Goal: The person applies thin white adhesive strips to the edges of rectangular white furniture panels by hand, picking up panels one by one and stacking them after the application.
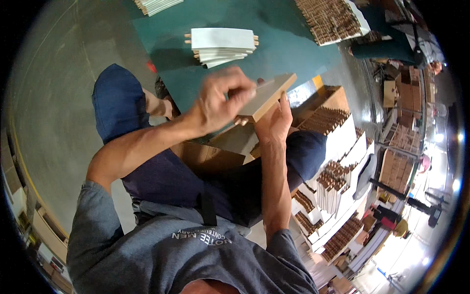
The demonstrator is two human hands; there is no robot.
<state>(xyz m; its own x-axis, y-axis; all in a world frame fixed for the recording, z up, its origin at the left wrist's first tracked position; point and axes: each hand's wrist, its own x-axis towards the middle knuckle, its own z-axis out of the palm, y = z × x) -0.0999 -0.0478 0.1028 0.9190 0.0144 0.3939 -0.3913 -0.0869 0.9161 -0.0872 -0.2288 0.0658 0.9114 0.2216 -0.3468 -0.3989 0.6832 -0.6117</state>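
Note:
A flat wooden board (270, 96) with a light brown edge is held up in front of me, tilted. My right hand (275, 121) grips it from below, with the fingers mostly hidden under it and the thumb along its near edge. My left hand (226, 95) is over the left end of the board, its fingers curled in and blurred by motion. Whatever those fingers hold, if anything, is hard to make out. Beyond my hands, a stack of white slats with wooden pegs (223, 41) lies on a green tabletop (169, 68).
An open cardboard box (208, 156) stands between my knees. White pieces with brown toothed edges (338, 132) are stacked at my right, beside my knee. More stacks (330, 22) lie at the table's far right. Another person (391, 46) is nearby there.

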